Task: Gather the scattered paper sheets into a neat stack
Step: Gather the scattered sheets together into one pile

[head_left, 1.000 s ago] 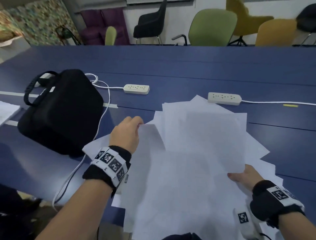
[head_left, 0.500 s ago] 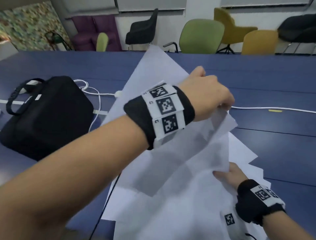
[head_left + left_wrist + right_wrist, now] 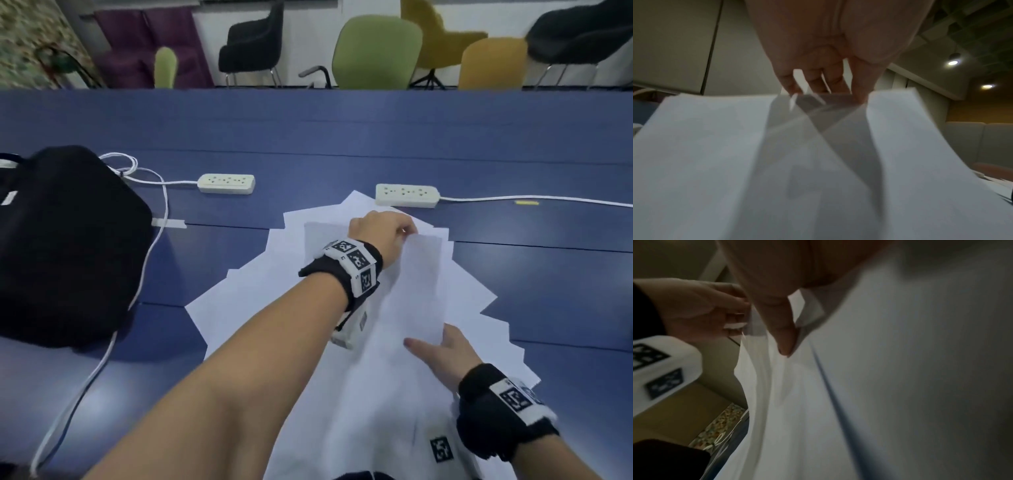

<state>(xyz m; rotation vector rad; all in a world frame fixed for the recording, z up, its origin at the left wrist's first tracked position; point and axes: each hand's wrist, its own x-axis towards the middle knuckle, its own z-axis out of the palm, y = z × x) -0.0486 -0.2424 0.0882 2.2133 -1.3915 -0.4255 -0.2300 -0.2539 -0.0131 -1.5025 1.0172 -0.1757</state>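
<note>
Several white paper sheets (image 3: 246, 301) lie fanned out on the blue table (image 3: 342, 137). My left hand (image 3: 406, 233) reaches across the pile and pinches the far edge of a top sheet (image 3: 421, 287), which lies over the middle of the spread. The left wrist view shows the left hand (image 3: 828, 93) with its fingers (image 3: 813, 81) curled on that edge and the sheet (image 3: 715, 146) bowing below. My right hand (image 3: 442, 349) holds the near end of the same sheets, thumb on top, the other fingers hidden underneath. In the right wrist view the thumb (image 3: 785, 337) presses into the paper (image 3: 797, 394).
A black bag (image 3: 68, 246) sits at the left with a white cable (image 3: 150, 246) running past it. Two white power strips (image 3: 226, 183) (image 3: 406, 195) lie just beyond the papers. A small yellow item (image 3: 526, 202) lies at the right. Chairs (image 3: 376, 51) stand past the far edge.
My left hand took a sheet from the left side of the pile, swung it up and across, and has now lowered it onto the sheets held by my right hand.
</note>
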